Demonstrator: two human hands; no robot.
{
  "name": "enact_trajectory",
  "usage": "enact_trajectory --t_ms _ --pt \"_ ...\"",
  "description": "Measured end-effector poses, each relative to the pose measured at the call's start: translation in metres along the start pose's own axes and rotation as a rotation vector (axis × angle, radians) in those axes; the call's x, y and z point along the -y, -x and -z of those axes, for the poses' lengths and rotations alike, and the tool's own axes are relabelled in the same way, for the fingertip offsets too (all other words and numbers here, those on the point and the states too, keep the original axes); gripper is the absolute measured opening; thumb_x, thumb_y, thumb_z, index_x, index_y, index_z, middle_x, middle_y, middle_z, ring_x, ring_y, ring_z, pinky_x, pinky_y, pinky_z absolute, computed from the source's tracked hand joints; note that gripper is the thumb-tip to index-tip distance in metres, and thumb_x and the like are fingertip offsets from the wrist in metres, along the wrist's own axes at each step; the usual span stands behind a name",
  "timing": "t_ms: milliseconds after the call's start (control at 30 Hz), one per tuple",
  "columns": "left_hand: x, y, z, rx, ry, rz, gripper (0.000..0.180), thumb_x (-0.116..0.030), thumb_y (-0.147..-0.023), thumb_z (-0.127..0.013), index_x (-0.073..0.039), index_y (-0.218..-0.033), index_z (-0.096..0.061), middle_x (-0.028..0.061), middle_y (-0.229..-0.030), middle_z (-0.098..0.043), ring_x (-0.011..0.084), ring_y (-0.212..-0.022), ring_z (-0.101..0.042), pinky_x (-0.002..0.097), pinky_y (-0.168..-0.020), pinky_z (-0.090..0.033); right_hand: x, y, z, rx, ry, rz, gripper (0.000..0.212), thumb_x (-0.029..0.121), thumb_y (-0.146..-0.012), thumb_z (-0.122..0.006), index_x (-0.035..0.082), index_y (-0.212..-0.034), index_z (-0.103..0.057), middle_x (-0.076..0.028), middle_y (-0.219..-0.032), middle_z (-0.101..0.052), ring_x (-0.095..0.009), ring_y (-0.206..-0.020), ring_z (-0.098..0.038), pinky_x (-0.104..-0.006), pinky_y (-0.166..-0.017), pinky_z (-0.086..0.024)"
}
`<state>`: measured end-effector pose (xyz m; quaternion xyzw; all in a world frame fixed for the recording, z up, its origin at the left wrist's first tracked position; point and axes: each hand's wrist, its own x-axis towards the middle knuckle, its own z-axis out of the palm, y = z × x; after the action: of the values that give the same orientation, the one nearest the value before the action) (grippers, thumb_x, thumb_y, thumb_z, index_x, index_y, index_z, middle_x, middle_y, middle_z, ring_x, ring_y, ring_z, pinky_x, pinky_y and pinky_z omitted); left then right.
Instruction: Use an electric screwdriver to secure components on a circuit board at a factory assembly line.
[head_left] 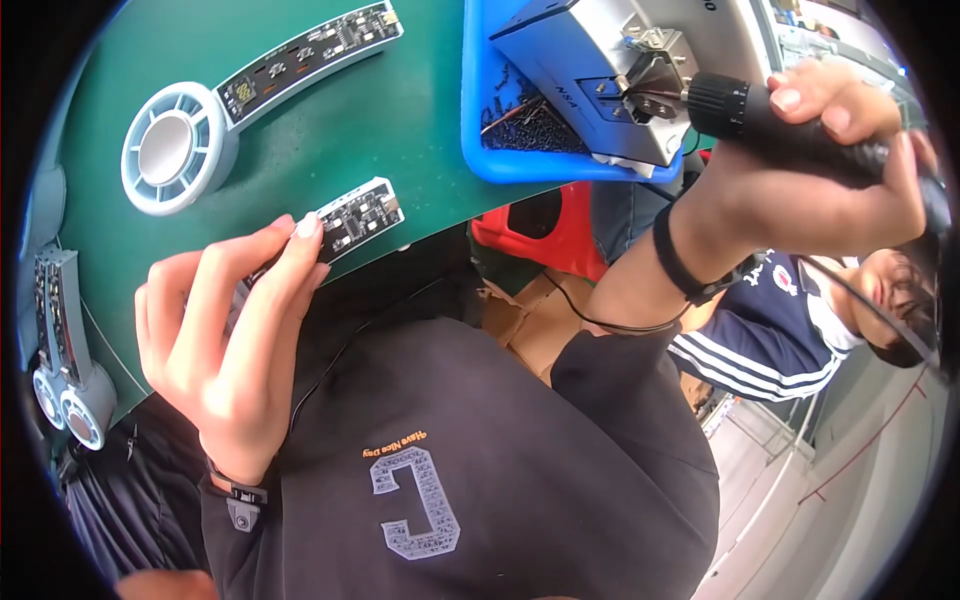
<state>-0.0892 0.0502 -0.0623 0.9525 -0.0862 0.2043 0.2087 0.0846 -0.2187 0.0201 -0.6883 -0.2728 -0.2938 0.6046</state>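
Note:
My left hand (225, 320) pinches a pale casing with a black circuit board (362, 218) in it, close to the table's near edge. The casing's other end is hidden behind my fingers. Raised at the right, my right hand (840, 180) is wrapped round a black electric screwdriver (745, 108). The screwdriver points left, its tip at the metal outlet of a boxy grey screw feeder (560, 75). Whether a screw sits on the tip is too small to tell. Beyond my left hand lies a light-blue handheld fan (165, 148), its curved handle showing an exposed circuit board (300, 60).
The feeder stands in a blue tray (475, 120) with many loose dark screws (530, 125). More fan parts (70, 350) rest at the left edge of the green table (340, 130). A red stool (500, 235) and a cardboard box (520, 320) are below. A person (770, 320) sits at the right.

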Motion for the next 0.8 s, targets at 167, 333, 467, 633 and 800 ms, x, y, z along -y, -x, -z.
enact_trajectory --t_ms 167,333,467,633,800 --pt "0.003 0.003 0.000 0.013 0.016 0.025 0.037 -0.010 -0.068 -0.088 -0.013 -0.104 -0.082 -0.0023 -0.095 -0.074 0.0181 -0.080 -0.060 0.0313 -0.070 -0.045 0.017 0.009 -0.006 0.133 -0.349 -0.271 0.027 0.034 -0.092 -0.051 0.007 -0.085 -0.052 -0.003 -0.074 -0.049 -0.019 -0.057 -0.050 -0.0356 -0.063 -0.047" --pt "0.005 0.003 0.002 0.051 0.074 0.038 0.040 -0.004 -0.067 -0.088 -0.010 -0.106 -0.082 0.0013 -0.096 -0.075 0.0200 -0.081 -0.060 0.0315 -0.071 -0.048 0.055 0.058 -0.035 0.070 -0.371 -0.120 0.026 0.032 -0.091 -0.054 0.007 -0.097 -0.055 0.000 -0.073 -0.047 -0.015 -0.058 -0.049 -0.0327 -0.063 -0.045" --pt "0.017 0.006 -0.013 0.006 0.086 0.000 0.042 -0.006 -0.065 -0.088 -0.011 -0.106 -0.083 0.0005 -0.096 -0.075 0.0197 -0.080 -0.059 0.0310 -0.069 -0.047 0.049 0.084 -0.063 -0.081 -0.190 0.105 0.028 0.032 -0.090 -0.054 0.006 -0.101 -0.054 0.001 -0.068 -0.043 -0.012 -0.051 -0.044 -0.0306 -0.053 -0.040" --pt "0.022 0.010 -0.024 -0.073 0.103 -0.020 0.043 -0.007 -0.063 -0.088 -0.012 -0.105 -0.083 -0.0007 -0.095 -0.075 0.0189 -0.079 -0.058 0.0302 -0.068 -0.046 0.047 0.092 -0.066 0.010 -0.174 0.036 0.030 0.032 -0.090 -0.052 0.005 -0.103 -0.052 0.000 -0.066 -0.042 -0.012 -0.044 -0.038 -0.0300 -0.047 -0.036" --pt "0.028 0.022 -0.019 -0.086 0.084 -0.029 0.044 -0.007 -0.062 -0.088 -0.013 -0.105 -0.084 -0.0014 -0.095 -0.075 0.0180 -0.080 -0.058 0.0296 -0.068 -0.046 0.048 0.100 -0.090 -0.064 -0.206 0.002 0.029 0.032 -0.091 -0.052 0.005 -0.103 -0.052 -0.001 -0.067 -0.044 -0.013 -0.043 -0.038 -0.0309 -0.046 -0.036"
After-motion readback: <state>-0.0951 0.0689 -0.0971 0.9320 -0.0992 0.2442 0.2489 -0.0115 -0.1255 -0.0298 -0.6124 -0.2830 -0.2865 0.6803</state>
